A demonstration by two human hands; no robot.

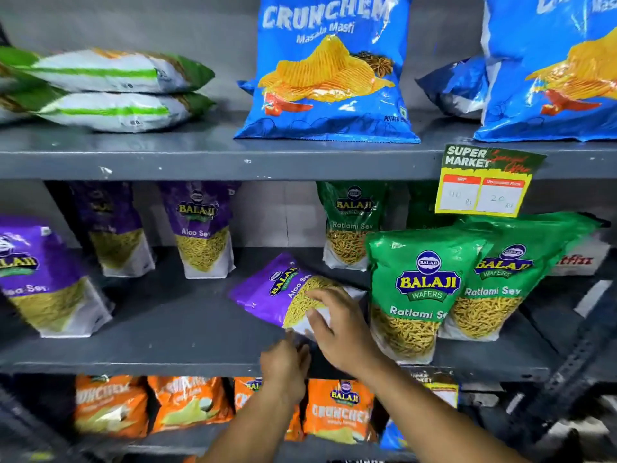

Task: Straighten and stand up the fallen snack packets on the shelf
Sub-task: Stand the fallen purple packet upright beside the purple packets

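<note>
A purple Aloo Sev packet (277,289) lies tilted on its side on the middle shelf (187,332), top pointing left. My right hand (337,329) rests on its lower right end, fingers spread over the packet. Just below the packet's bottom corner is my left hand (283,360), fingers loosely curled near the shelf's front edge; whether it touches the packet is unclear. Three other purple Aloo Sev packets (203,228) stand upright to the left. Green Ratlami Sev packets (420,292) stand right beside my right hand.
On the top shelf, two green-and-white packets (110,91) lie flat in a stack at left, and blue Crunchem bags (329,68) stand upright. A yellow price tag (484,182) hangs from the top shelf's edge. Orange Crunchem bags (337,409) fill the bottom shelf.
</note>
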